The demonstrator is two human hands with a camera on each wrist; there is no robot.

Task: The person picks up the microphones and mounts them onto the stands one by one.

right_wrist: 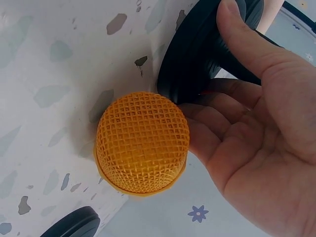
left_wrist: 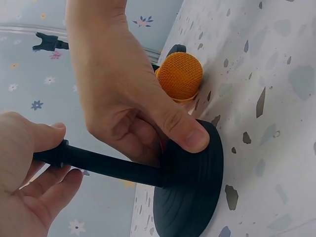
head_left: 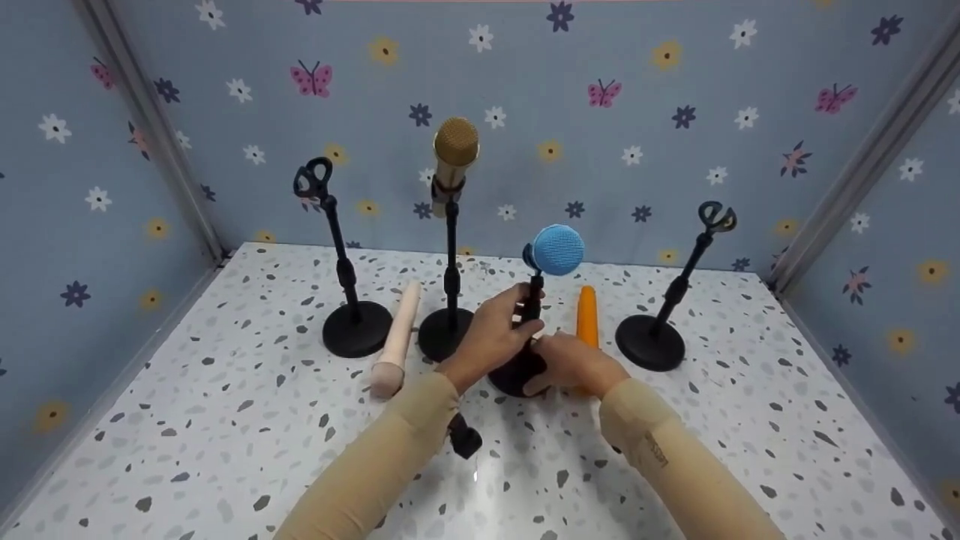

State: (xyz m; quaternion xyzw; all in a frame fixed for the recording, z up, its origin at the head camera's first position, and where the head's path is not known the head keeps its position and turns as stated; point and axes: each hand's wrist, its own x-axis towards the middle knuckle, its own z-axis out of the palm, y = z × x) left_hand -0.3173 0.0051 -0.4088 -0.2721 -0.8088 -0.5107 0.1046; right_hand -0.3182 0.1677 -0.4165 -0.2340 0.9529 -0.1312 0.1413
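Note:
A blue-headed microphone point(head_left: 558, 250) sits in the clip of a short black microphone stand point(head_left: 533, 304). My left hand point(head_left: 491, 330) holds that stand's pole, thumb and fingers on either side of it. Lower down, my right hand point(head_left: 576, 364) grips the round base point(left_wrist: 190, 182), its thumb lying on top and its fingers curled at the far side. The base stands close on the tabletop. Next to the right hand lies an orange microphone point(right_wrist: 143, 143), its mesh head toward me; the right forearm and hand partly cover it in the head view.
A gold microphone point(head_left: 456, 142) stands upright on a taller stand behind. Bare stands with clips are at left point(head_left: 356, 330) and right point(head_left: 651, 343). A pale pink microphone point(head_left: 397, 341) lies left of the hands. A black piece point(head_left: 466, 439) shows from under the left forearm. Patterned walls enclose the speckled table point(head_left: 225, 450).

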